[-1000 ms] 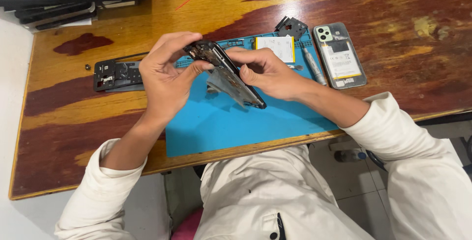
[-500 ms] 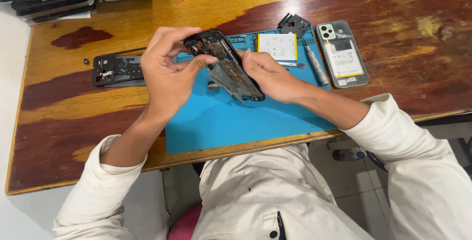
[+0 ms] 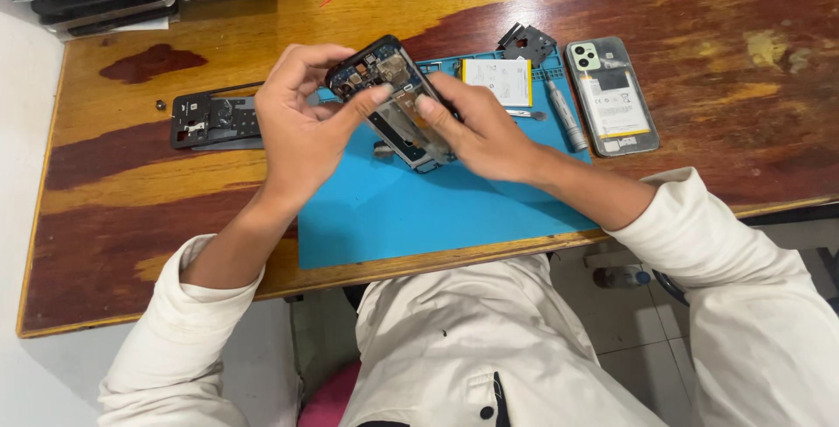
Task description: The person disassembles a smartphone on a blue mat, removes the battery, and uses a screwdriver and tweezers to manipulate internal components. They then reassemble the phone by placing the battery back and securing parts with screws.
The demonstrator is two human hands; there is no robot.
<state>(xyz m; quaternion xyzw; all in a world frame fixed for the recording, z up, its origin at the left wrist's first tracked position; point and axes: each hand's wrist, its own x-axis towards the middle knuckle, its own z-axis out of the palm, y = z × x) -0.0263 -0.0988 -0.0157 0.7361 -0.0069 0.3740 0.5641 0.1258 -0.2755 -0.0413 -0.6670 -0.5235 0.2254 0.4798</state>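
Hands meet over the blue work mat (image 3: 437, 208), both gripping 1 opened phone body (image 3: 391, 95) that is lifted clear of the mat and tilted, its exposed boards and camera end facing up. The left hand (image 3: 301, 130) curls narrowly around the upper end, thumb pressed on the top edge and fingers wrapped behind; the right hand (image 3: 476, 125) closes on the lower half, thumb lying across the inner frame. Just beyond the right hand lies a flat battery with a white and yellow label (image 3: 498, 82), then a slim grey tool (image 3: 568, 117), and further right a second phone with its back open (image 3: 612, 95). A small dark bracket (image 3: 526, 42) sits past the battery. Left of the left hand, on the bare wooden table (image 3: 131, 191), rests a black inner frame (image 3: 214, 121) with a tiny screw (image 3: 160, 104) beside it. Judging from this grip, the main risk is flexing: with the phone held only at its 2 ends and unsupported in the middle, a twist between the hands could crack the screen or strain a ribbon cable. A thumb sliding over the bare board could also knock a connector loose, and the loose screw on the wood could roll off unnoticed.
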